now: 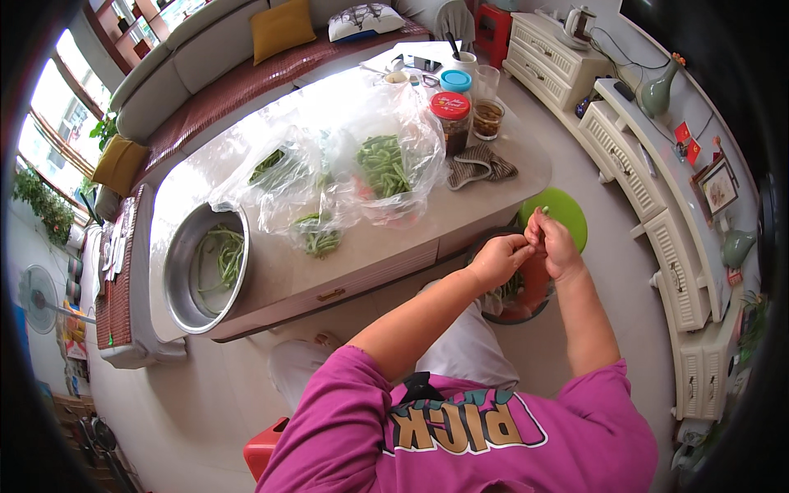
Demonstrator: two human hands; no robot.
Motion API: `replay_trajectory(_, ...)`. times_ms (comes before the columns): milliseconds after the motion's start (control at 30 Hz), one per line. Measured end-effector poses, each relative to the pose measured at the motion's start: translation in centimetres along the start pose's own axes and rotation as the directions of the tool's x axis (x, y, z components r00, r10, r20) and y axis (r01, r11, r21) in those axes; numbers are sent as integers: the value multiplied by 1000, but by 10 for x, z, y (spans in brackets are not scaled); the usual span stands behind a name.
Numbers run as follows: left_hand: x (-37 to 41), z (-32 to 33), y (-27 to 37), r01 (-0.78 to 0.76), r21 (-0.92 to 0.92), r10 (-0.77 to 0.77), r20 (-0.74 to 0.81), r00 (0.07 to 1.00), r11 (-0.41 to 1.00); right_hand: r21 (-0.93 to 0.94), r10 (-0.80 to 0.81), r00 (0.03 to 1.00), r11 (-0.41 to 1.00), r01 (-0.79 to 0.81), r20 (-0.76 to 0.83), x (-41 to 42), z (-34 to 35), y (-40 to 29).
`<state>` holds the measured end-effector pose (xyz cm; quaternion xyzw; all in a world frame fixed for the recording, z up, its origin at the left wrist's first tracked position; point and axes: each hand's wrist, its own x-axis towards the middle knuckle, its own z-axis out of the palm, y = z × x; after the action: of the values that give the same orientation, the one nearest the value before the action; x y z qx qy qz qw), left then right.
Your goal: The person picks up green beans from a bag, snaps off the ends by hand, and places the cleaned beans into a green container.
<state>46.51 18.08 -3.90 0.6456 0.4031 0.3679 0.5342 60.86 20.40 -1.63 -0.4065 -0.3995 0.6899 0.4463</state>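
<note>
My left hand (500, 261) and my right hand (553, 239) meet above a dark bin (516, 319). From the top of my right hand's fingers sticks the pale green tip of a bean (545, 210). My left fingertips are pinched against the right ones; what they hold is hidden. An orange-red bag (535, 289) and some green scraps (510, 288) show in the bin. On the coffee table, a clear plastic bag (425, 138) holds green bean pieces (383, 165). Nearer the front edge is a small bean pile (317, 237).
A steel basin (174, 302) with long green beans (229, 256) stands on the table's left end. Jars, including a red-lidded one (450, 106), a glass of brown liquid (488, 118) and a striped cloth (471, 169) stand right. Beyond my hands is a round green object (570, 212).
</note>
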Motion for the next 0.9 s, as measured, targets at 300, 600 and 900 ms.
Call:
replay_trajectory(300,10,-17,0,211,-557,-228,40,973,803,-224,-191,979,960,171,-72,-10,-9,7)
replay_trajectory(600,13,-9,-5,337,-696,-352,129,927,633,14,-78,997,997,78,-19,-6,8,20)
replay_trajectory(900,6,-6,-17,166,-114,-140,205,969,980,270,140,984,948,-166,113,-8,-15,9)
